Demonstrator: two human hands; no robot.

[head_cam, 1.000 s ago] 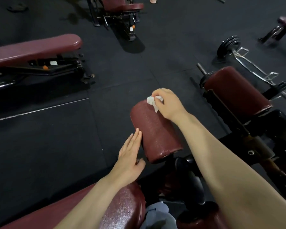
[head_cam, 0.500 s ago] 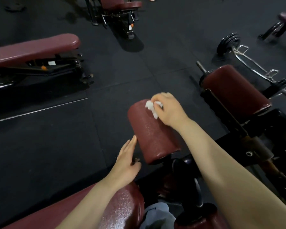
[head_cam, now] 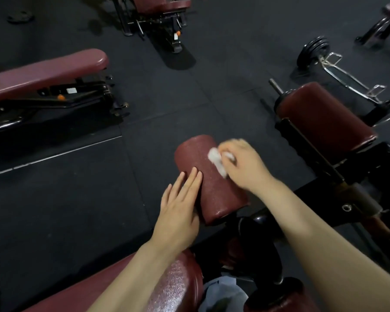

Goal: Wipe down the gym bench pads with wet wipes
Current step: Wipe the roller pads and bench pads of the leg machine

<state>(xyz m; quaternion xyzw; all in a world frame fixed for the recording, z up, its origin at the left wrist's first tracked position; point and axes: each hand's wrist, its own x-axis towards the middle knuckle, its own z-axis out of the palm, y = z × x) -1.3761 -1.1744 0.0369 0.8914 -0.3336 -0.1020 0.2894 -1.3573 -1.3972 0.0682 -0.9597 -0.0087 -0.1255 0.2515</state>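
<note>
A dark red roller pad point(head_cam: 208, 185) sticks out from the bench frame in the middle of the view. My right hand point(head_cam: 243, 165) holds a crumpled white wet wipe point(head_cam: 216, 159) against the pad's top right side; the hand is blurred. My left hand point(head_cam: 180, 206) lies flat, fingers straight, against the pad's left side. Below my arms is the glossy, wet-looking bench seat pad point(head_cam: 176, 287).
A second, larger red roller pad point(head_cam: 322, 118) stands to the right on a black frame. A flat red bench point(head_cam: 43, 73) is at the left, another machine point(head_cam: 158, 10) at the top. A plate-loaded curl bar point(head_cam: 338, 70) lies on the black rubber floor.
My left hand has moved up from beside the pad's near end and now lies on its left side. My right hand with the wipe has slid a little along the pad toward me.
</note>
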